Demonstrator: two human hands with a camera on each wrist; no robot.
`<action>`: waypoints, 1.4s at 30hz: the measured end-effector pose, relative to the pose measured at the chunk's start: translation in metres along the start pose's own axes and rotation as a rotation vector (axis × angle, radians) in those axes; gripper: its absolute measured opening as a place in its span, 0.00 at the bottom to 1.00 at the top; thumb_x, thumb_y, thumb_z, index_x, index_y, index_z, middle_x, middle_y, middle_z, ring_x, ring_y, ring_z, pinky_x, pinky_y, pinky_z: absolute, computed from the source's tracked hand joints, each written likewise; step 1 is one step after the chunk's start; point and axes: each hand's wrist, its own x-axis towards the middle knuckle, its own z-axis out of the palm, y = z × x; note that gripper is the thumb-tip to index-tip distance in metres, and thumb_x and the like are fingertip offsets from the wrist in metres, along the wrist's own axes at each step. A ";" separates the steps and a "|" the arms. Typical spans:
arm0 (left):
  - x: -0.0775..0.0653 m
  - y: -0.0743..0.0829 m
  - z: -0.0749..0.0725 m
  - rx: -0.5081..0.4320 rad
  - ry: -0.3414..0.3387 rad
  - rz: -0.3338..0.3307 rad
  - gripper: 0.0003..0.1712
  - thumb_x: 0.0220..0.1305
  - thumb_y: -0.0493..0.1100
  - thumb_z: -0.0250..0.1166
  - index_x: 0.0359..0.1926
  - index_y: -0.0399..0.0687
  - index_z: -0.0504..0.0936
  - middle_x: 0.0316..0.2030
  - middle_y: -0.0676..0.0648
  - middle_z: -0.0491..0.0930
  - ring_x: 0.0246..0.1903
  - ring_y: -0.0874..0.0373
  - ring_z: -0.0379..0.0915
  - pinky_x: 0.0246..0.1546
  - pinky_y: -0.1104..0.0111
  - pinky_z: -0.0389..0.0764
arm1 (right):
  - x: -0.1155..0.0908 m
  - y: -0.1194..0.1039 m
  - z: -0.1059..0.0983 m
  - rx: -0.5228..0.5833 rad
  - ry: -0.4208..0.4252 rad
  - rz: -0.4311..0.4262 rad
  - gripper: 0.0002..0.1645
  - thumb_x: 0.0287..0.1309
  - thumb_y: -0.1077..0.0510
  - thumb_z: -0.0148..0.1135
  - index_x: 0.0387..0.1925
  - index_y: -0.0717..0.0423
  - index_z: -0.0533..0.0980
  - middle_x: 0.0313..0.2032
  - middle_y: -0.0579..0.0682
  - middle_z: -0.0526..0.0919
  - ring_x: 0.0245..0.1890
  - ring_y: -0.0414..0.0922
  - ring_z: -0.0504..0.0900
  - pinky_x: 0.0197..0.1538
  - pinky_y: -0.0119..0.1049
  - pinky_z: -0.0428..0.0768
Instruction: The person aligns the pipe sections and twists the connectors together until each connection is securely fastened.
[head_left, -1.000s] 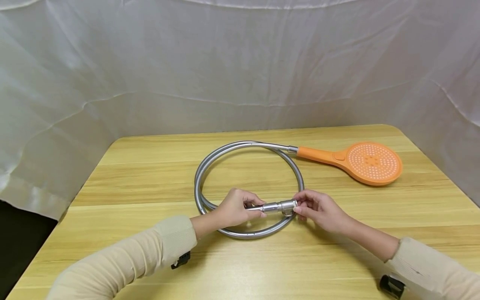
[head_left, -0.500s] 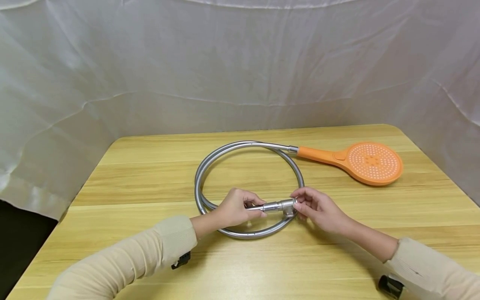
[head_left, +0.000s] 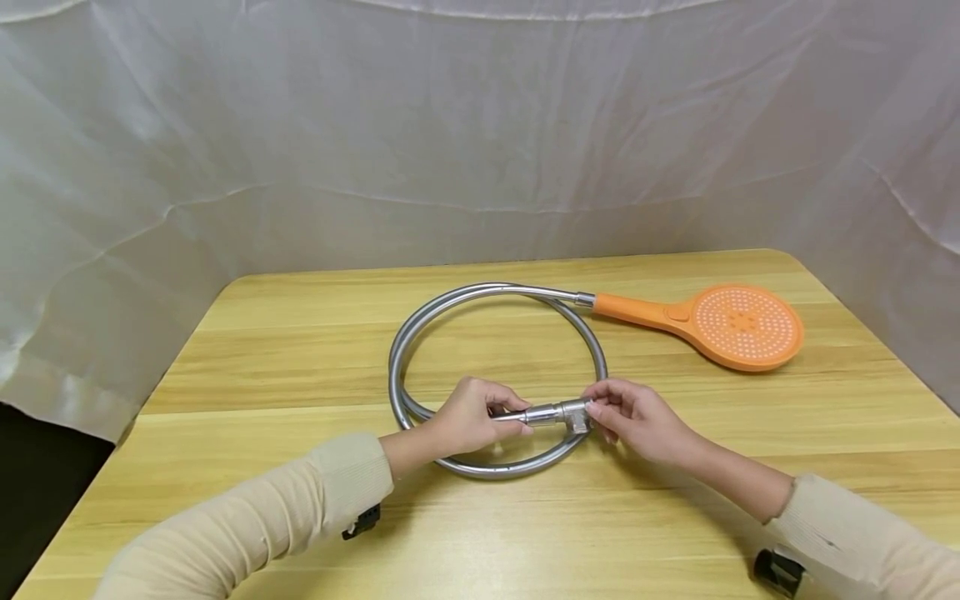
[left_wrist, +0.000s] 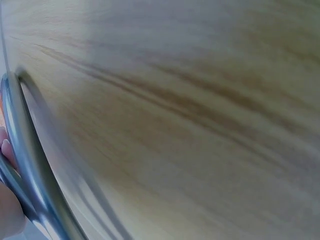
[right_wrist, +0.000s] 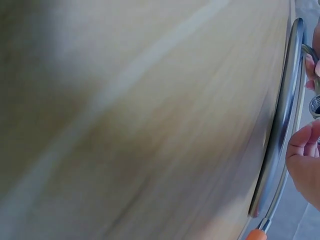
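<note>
In the head view my left hand [head_left: 472, 417] grips the near end of a coiled silver shower hose [head_left: 397, 358], just behind its shiny end nut [head_left: 543, 415]. A silver T-shaped connector [head_left: 577, 417] sits in line against that nut, its side branch pointing toward me. Thumb and fingers of my right hand [head_left: 641, 421] pinch the connector's right end. The hose's far end joins an orange shower head [head_left: 746, 327], lying spray face up. The right wrist view catches a threaded opening of the connector [right_wrist: 315, 106] at its edge. Threads between nut and connector are hidden.
The wooden table [head_left: 285, 350] carries the hose coil, which loops under and around both hands. Pale fabric [head_left: 480, 133] hangs behind the table and at both sides. A dark gap [head_left: 45, 483] shows beyond the table's left edge.
The connector has turned about its long axis, so its side branch shows more plainly. My right fingers have shifted slightly on it. The left hand and the shower head hold their places.
</note>
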 end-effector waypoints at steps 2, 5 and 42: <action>0.000 0.000 0.000 0.006 0.001 0.003 0.10 0.50 0.37 0.71 0.35 0.37 0.85 0.30 0.43 0.86 0.17 0.72 0.65 0.18 0.79 0.70 | 0.001 0.001 0.001 0.002 -0.001 0.005 0.12 0.63 0.65 0.52 0.42 0.73 0.71 0.26 0.56 0.74 0.22 0.35 0.72 0.24 0.30 0.75; -0.001 0.000 0.000 0.008 0.002 0.003 0.10 0.50 0.37 0.71 0.35 0.37 0.85 0.30 0.43 0.86 0.17 0.72 0.65 0.18 0.79 0.70 | 0.002 0.001 0.002 0.010 -0.001 0.002 0.11 0.62 0.66 0.51 0.41 0.74 0.71 0.26 0.54 0.75 0.22 0.35 0.73 0.26 0.30 0.77; 0.001 -0.003 0.002 -0.019 0.004 -0.007 0.11 0.48 0.37 0.71 0.35 0.39 0.85 0.28 0.44 0.86 0.16 0.72 0.66 0.15 0.79 0.70 | -0.003 0.003 -0.002 0.033 -0.036 -0.117 0.16 0.58 0.69 0.56 0.48 0.73 0.69 0.30 0.50 0.78 0.28 0.34 0.77 0.31 0.30 0.80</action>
